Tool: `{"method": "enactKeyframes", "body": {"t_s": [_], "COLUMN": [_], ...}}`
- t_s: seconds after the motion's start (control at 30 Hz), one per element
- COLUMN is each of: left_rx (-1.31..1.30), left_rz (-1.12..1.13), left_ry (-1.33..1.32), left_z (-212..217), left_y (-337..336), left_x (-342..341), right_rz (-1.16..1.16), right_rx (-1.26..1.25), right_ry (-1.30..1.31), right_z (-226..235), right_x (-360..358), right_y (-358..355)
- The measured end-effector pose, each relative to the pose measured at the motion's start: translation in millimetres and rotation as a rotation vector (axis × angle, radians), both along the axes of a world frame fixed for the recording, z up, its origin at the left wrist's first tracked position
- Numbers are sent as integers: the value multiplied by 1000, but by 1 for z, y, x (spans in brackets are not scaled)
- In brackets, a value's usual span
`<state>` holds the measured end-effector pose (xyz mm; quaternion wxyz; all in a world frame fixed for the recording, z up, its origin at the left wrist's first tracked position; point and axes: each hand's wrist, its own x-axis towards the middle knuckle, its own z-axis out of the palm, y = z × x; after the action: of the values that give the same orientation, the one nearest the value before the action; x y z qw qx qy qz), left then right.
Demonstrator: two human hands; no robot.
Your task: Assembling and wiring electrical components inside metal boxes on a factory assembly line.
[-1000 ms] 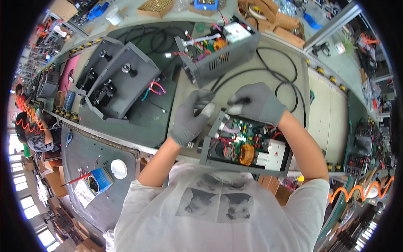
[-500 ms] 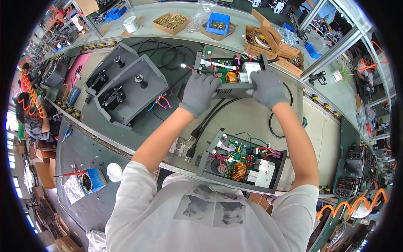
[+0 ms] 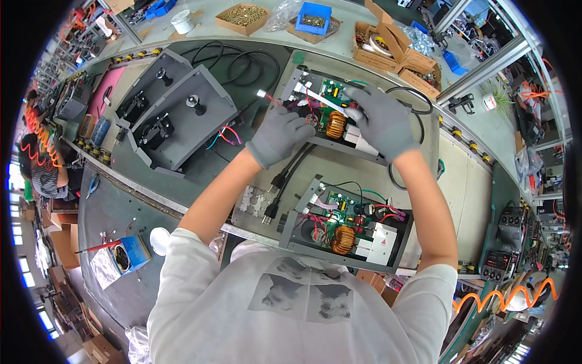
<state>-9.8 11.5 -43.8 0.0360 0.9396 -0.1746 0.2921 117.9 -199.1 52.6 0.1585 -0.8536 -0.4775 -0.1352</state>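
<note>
At the far side of the bench lies an open grey metal chassis (image 3: 296, 79) with a green circuit board (image 3: 333, 90) and a copper-wound coil (image 3: 335, 124). My gloved right hand (image 3: 383, 121) is over its right part, thumb and fingers closed on the end of a white flat cable (image 3: 321, 102). At the chassis's left end, my gloved left hand (image 3: 280, 136) has curled fingers beside the fan and wires; what they grip, if anything, is hidden. A white plug (image 3: 261, 93) on red wires sticks out past it. Nearer me sits a similar open chassis (image 3: 291, 236).
Two grey covers (image 3: 203, 97) with black fittings stand on the left. Black power cords (image 3: 291, 170) run between the two chassis. Beyond are a box of small metal parts (image 3: 242, 18), a blue bin (image 3: 313, 18) and cardboard boxes (image 3: 379, 51). Metal posts rise at right.
The far chassis, tilted up between both hands before, now lies flatter. My right hand has left its near wall and moved in to the white cable; my left has slid to the left end.
</note>
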Motion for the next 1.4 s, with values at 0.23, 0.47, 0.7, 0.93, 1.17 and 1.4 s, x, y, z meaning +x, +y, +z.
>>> {"method": "enactKeyframes", "body": {"t_s": [0.23,0.47,0.7,0.93,1.17,1.4], "left_rx": [-106,-274,-377,-240,-693,-953], "left_rz": [-234,-272,354,372,140,-56], "left_ry": [187,438,65,350,404,340], "left_z": [32,62,43,42,30,14], "left_y": [38,34,41,38,49,51], "left_x": [17,36,45,42,27,23], "right_rz": [116,94,393,298,170,276], "right_rx": [-581,-570,-195,-101,-107,-144], "right_ry": [253,376,676,694,778,1254], "right_z": [34,-16,-55,-54,-46,-47], "right_x": [31,92,97,81,83,99], "right_y": [43,71,87,91,79,73]}}
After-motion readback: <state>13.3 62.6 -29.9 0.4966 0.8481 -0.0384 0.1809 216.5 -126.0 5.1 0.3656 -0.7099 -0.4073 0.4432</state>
